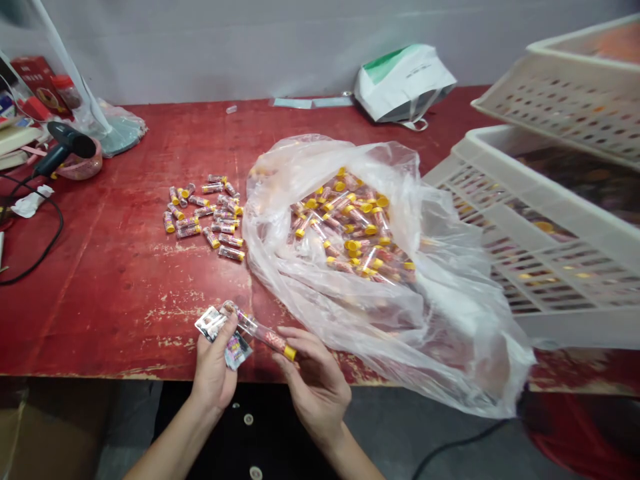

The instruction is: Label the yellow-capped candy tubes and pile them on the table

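My left hand (216,363) is closed on several small shiny printed labels (237,350), its thumb on top of them. Between my two hands runs a clear plastic tube (269,335) with pink-and-white pieces inside and a yellow cap. My right hand (320,390) grips the tube at the capped end, fingers around the cap. The other end meets a label at my left thumb; whether the label is around it I cannot tell. Beyond my left hand lie several labelled tubes (205,212) on the red table. An open plastic bag (300,283) holds many yellow-capped tubes (350,220).
White perforated crates (550,280) are stacked at the right. At the back stands a white and green bag (405,83). A dark hair dryer (65,143) rests by a pink bowl (83,163) at the left, its cord on the red table (115,280).
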`<state>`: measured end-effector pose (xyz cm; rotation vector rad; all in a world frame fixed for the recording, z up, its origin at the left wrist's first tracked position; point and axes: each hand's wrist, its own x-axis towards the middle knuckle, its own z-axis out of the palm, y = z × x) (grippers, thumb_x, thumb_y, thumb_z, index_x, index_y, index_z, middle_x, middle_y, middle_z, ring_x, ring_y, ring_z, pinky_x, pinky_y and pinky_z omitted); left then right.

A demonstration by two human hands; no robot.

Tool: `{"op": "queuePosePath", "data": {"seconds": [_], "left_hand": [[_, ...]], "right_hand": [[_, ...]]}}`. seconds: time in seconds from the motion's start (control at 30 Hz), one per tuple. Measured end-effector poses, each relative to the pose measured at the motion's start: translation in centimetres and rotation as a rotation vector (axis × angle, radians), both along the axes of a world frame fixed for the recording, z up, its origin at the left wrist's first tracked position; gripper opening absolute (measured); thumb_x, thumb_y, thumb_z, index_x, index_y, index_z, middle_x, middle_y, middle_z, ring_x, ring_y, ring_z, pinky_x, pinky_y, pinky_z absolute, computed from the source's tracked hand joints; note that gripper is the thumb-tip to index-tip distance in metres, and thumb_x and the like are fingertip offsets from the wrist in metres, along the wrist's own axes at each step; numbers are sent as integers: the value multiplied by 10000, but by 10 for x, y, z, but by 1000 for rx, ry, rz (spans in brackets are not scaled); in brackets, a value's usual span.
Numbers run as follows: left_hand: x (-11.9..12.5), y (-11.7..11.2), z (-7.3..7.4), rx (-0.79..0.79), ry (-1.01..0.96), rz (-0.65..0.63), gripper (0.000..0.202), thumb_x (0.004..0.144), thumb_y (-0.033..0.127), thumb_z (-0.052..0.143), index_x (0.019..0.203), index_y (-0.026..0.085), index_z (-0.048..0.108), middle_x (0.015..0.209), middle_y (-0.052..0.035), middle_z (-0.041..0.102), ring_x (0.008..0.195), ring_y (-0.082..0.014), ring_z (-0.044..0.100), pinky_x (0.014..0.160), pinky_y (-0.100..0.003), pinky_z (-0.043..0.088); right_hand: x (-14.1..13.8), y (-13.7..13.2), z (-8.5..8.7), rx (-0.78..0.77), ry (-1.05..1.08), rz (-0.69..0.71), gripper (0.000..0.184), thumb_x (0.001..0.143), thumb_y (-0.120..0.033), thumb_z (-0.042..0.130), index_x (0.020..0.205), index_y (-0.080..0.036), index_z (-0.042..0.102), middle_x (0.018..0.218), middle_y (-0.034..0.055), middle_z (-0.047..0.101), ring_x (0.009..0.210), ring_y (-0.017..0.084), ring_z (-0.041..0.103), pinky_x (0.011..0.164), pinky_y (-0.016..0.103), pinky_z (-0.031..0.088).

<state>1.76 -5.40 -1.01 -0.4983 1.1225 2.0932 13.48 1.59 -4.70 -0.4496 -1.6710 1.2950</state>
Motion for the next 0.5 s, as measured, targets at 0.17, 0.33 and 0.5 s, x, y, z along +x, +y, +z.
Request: {"op": "queuePosePath", "data": {"seconds": [0.17,0.33,0.5], "left_hand": [[-3,-2,2,-39,42,-73,385,621,189,857,967,175,690,885,-25,742,777,-157,694,706,-250,532],[-3,-3,1,-26,63,-89,395,606,180,863,958,145,687,894,-55,751,811,-175,703,805,-296,538],[-2,-1,3,-18,44,-84,362,615,170,856,933,144,684,901,-70,761,817,-187,713,803,-305,552]], "right_hand": [[9,7,7,113,-109,186,457,876,36,486,1210,-238,634,1175,98,674,1100,207,647,928,368,544],[13,8,20,315,-222,267,579,814,25,607,1345,-200,560,1272,143,632,1150,237,633,949,357,553],[9,-5,18,266,-206,147,541,845,28,552,1319,-229,604,1214,117,681,1089,222,679,922,333,573]]}}
